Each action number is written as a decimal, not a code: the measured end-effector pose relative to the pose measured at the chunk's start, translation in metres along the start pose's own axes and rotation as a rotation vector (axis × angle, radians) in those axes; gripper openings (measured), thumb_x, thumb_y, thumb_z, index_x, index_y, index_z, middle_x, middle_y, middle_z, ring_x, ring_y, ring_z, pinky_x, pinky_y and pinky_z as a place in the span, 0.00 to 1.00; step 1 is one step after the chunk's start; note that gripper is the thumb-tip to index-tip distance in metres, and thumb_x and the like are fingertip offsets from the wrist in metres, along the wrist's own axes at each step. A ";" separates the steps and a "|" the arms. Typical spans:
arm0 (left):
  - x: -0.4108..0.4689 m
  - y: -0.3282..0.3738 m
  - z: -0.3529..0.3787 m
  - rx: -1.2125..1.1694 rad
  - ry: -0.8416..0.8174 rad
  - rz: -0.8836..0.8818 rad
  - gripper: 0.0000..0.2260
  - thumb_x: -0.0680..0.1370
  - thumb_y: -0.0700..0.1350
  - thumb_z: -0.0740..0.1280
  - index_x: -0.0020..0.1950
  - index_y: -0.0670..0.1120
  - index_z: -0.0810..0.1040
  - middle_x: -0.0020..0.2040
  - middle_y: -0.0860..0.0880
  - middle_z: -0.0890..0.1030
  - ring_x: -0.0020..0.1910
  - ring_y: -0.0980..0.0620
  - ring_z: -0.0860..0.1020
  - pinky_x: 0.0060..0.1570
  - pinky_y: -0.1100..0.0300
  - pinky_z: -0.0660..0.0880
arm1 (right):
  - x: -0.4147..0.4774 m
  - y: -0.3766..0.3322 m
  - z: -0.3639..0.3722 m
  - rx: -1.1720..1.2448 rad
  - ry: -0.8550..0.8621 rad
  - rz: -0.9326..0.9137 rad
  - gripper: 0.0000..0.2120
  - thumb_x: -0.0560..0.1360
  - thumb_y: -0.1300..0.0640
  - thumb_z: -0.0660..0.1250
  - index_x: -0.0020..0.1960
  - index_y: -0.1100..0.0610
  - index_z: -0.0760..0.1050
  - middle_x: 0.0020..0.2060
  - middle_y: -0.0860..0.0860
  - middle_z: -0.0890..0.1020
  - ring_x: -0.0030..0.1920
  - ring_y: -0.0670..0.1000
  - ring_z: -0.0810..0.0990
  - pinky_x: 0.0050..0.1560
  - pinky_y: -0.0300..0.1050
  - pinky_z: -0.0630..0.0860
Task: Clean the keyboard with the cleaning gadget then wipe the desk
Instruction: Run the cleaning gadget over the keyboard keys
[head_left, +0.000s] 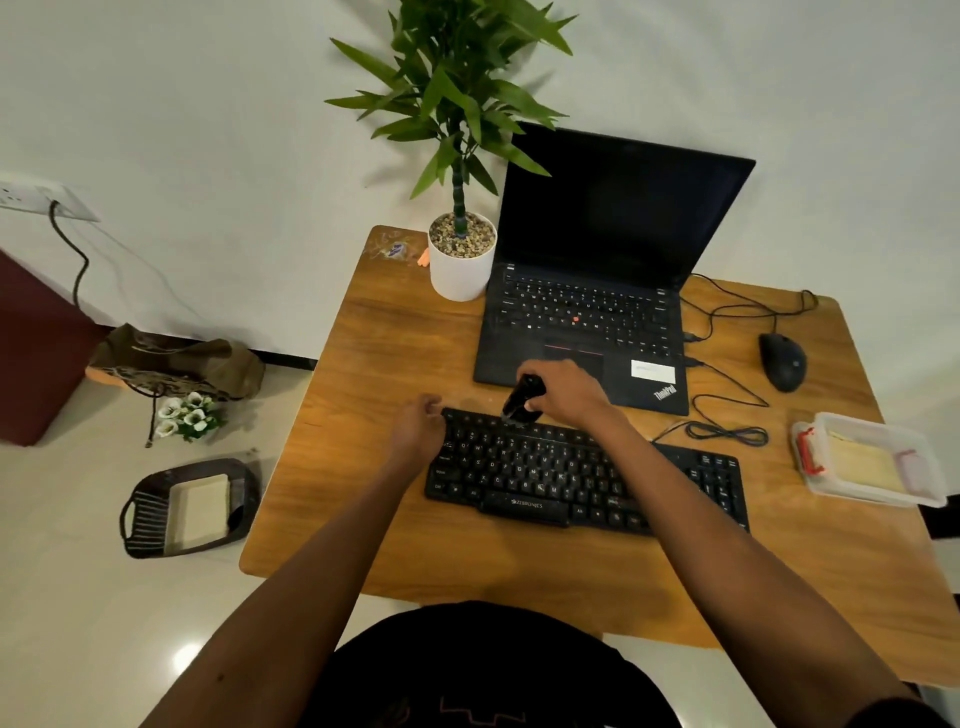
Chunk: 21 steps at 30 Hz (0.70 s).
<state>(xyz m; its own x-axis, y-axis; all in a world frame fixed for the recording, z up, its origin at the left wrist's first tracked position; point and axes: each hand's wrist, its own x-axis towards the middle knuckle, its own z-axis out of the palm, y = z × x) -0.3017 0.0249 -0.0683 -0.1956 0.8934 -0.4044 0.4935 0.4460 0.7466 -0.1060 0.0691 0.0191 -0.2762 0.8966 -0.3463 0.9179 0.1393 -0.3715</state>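
A black keyboard (571, 478) lies on the wooden desk (395, 364) in front of me. My right hand (569, 392) grips a small black cleaning gadget (522, 399), whose lower tip touches the keyboard's top row left of centre. My left hand (418, 428) holds the keyboard's upper left corner with curled fingers. A clear plastic box (872, 460) with a yellowish cloth inside sits at the desk's right edge.
An open black laptop (597, 291) stands behind the keyboard, a potted plant (461, 254) to its left. A black mouse (783, 361) and loose cables (727, 431) lie at the right. On the floor at left are a dark basket (189, 506), a bag and flowers.
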 end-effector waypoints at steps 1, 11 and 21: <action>0.001 0.004 0.002 0.057 0.008 0.046 0.17 0.79 0.39 0.62 0.68 0.43 0.71 0.64 0.43 0.73 0.62 0.45 0.73 0.60 0.54 0.71 | -0.003 0.008 -0.002 -0.005 0.001 0.014 0.15 0.72 0.61 0.69 0.57 0.50 0.73 0.55 0.55 0.78 0.56 0.58 0.77 0.52 0.54 0.76; -0.017 0.033 0.052 0.591 -0.090 0.353 0.20 0.79 0.51 0.61 0.71 0.50 0.67 0.71 0.49 0.66 0.72 0.48 0.61 0.71 0.46 0.51 | -0.040 0.083 -0.023 0.011 -0.027 0.116 0.16 0.70 0.59 0.71 0.55 0.49 0.74 0.53 0.53 0.80 0.56 0.57 0.77 0.54 0.57 0.76; -0.027 0.058 0.102 0.757 -0.190 0.417 0.20 0.79 0.55 0.58 0.71 0.52 0.66 0.73 0.51 0.63 0.75 0.50 0.54 0.71 0.41 0.39 | -0.092 0.177 -0.043 -0.091 0.021 0.252 0.17 0.71 0.58 0.70 0.58 0.50 0.74 0.54 0.54 0.80 0.56 0.57 0.77 0.53 0.53 0.76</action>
<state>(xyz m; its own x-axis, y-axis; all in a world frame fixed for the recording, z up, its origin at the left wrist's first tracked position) -0.1815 0.0214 -0.0676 0.2359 0.9215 -0.3086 0.9351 -0.1289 0.3301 0.0938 0.0287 0.0224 -0.0310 0.9161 -0.3998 0.9791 -0.0527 -0.1966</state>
